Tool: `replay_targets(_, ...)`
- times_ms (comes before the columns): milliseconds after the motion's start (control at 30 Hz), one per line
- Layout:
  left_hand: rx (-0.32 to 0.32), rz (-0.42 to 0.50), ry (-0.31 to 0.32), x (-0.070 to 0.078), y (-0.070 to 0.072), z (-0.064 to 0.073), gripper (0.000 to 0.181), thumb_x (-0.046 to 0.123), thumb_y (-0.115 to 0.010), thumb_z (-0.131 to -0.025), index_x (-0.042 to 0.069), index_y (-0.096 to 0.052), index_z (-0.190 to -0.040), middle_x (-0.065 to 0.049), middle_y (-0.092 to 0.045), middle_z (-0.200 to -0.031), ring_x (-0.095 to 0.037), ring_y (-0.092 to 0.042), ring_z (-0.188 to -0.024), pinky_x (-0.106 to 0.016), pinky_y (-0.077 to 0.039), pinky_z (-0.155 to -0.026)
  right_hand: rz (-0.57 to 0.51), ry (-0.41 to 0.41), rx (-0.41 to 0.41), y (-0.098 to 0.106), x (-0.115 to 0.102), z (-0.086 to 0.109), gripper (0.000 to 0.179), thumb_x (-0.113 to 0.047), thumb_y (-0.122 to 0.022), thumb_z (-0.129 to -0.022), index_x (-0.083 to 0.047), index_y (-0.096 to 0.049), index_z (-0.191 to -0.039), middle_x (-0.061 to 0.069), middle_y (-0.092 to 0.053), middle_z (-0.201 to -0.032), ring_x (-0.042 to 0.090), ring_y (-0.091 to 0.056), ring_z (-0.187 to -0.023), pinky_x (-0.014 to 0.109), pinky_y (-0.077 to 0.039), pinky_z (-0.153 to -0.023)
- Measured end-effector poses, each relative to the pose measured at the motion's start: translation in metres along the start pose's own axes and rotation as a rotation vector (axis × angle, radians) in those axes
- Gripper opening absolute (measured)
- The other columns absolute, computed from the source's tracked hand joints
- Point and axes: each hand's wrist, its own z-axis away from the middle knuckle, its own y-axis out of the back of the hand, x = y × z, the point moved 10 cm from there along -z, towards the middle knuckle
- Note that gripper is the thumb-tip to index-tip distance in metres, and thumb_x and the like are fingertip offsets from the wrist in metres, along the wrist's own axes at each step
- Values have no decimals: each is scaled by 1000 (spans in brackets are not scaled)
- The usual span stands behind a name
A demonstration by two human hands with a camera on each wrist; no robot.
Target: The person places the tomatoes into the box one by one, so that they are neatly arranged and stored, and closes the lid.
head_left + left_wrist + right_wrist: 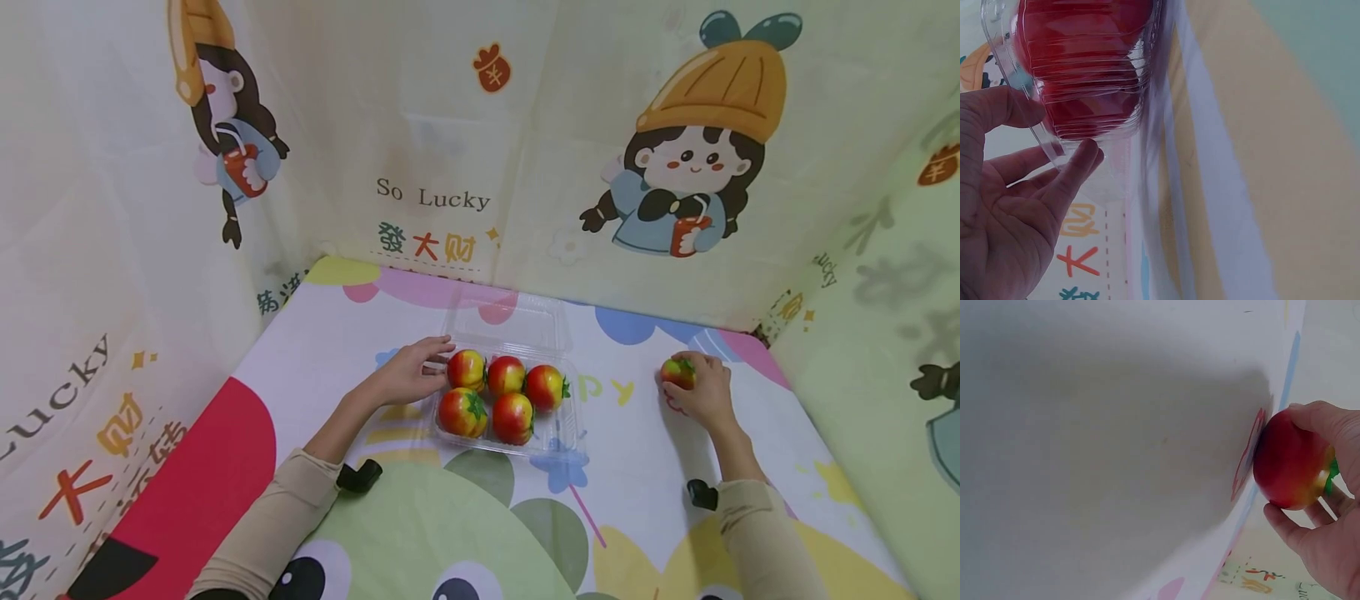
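Note:
A clear plastic clamshell box [561, 427] lies with its lid [536, 321] folded back. Several glossy red-and-yellow fruits [513, 418] with green leafy tops sit in it in two rows. My left hand [408, 371] is at the box's left side; in the left wrist view its thumb and fingers pinch the rim. Well to the right of the box, my right hand [708, 390] holds one more such fruit [1291, 461] between thumb and fingers, low at the cloth. Part of this fruit's green top is hidden by the hand.
A printed cloth [637, 450] covers the table. Pale patterned cloth walls [555, 167] rise behind and at both sides. A black piece [360, 476] shows at the left sleeve cuff, another black piece [702, 494] at the right.

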Motion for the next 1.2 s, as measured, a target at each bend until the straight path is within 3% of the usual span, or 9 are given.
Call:
replay_targets(500, 1, -9, 4, -1, -1, 1, 56, 5, -61, -95, -8, -47, -147, -23, -36, -160, -39, -60, -127, -46, -54, -102, 15, 30, 15, -1, -3, 5, 49, -5, -72, -88, 4, -50, -131, 40, -34, -137, 58, -29, -127, 75, -41, -101)
replay_targets(967, 0, -6, 3, 0, 0, 0, 57, 4, -61, -95, -10, -45, -148, -25, -35, -160, -40, -59, -128, -49, -53, -103, -52, 60, 64, 5, -14, 13, 51, -5, -73, -89, 6, -48, -133, 42, -35, -136, 58, -28, -128, 74, -37, -99)
replay_targets(1200, -4, -8, 6, 0, 0, 0, 57, 4, -61, -95, -10, -45, -148, -25, -35, -161, -40, -59, -128, -48, -53, -103, -63, -8, 33, -3, -9, 17, 53, -9, -72, -92, 3, -46, -137, 38, -33, -140, 55, -27, -131, 73, -39, -105)
